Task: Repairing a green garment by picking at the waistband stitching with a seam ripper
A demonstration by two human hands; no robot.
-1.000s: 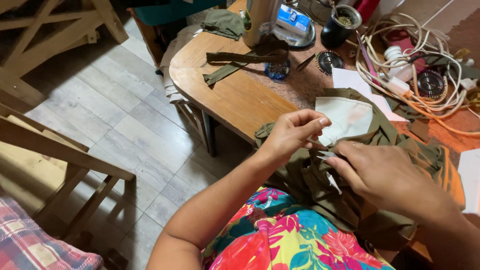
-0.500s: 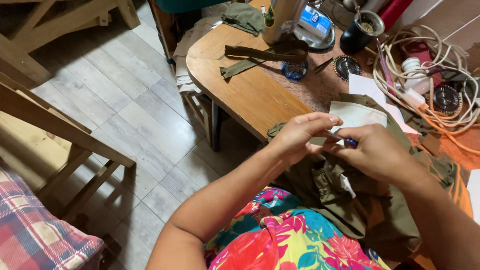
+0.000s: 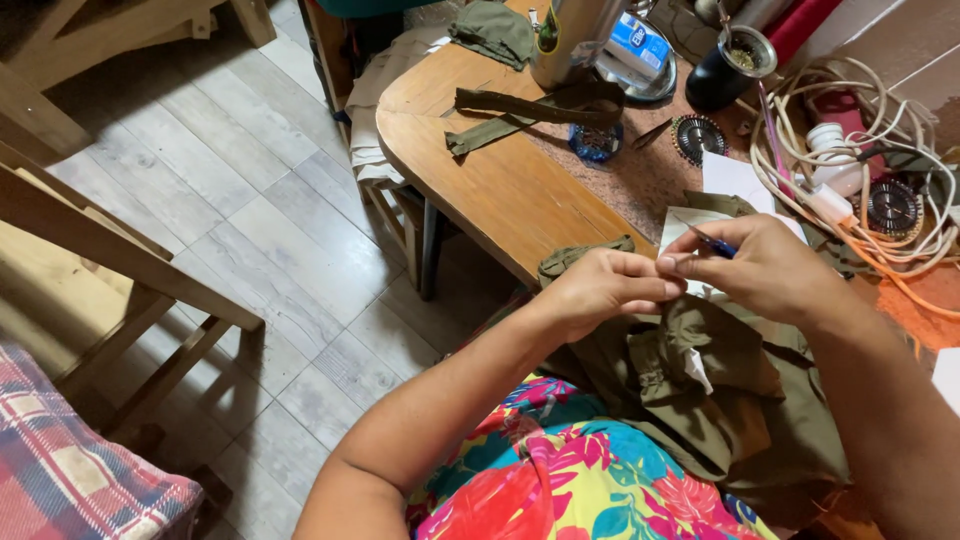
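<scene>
L hand (image 3: 600, 290) & R hand (image 3: 760, 270) fingertips touching, both pinched shut over olive garment (image 3: 720, 400); R grips blue tool (image 3: 718, 245).

Wooden table (image 3: 500, 190), rounded end at 9 o'clock. Directly on it: olive fabric strips (image 3: 530, 110) at 12 o'clock, coiled cables (image 3: 850, 150) at 2 o'clock, olive garment (image 3: 720, 400) at 5 o'clock.

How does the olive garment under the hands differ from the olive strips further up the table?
The olive garment is a large, bunched, folded mass hanging off the table edge onto the lap; the olive strips are narrow, long and lie flat on the wooden table. The left hand and right hand meet just above the garment; nothing touches the strips. Both look like the same olive-green cloth.
</scene>
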